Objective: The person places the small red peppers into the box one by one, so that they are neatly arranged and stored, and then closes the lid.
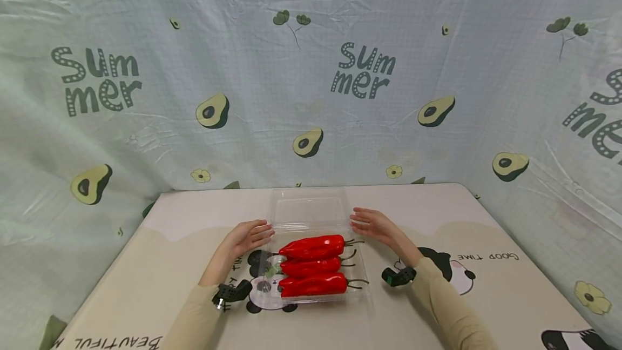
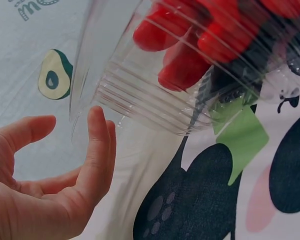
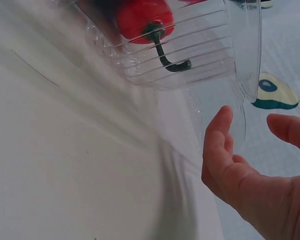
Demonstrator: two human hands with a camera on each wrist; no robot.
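Note:
A clear plastic clamshell box (image 1: 357,297) lies on the table with its lid (image 1: 308,207) folded back toward the wall. Inside it, three red peppers (image 1: 313,267) lie in a row, their green stems pointing right. Beside the box's left side is my left hand (image 1: 248,237), fingers spread loosely and nothing held. My right hand (image 1: 373,226) hovers by the box's right rear corner, also with nothing in its grasp. In the left wrist view, the fingertips (image 2: 96,117) come close to the ribbed plastic wall; contact cannot be told. The right fingertips (image 3: 225,115) lie near the lid's hinge.
The table (image 1: 184,269) wears a cream cover printed with pandas and lettering. Behind it and at both sides hangs a pale curtain (image 1: 262,69) with avocado prints. A black wrist device (image 1: 398,276) is strapped on each forearm.

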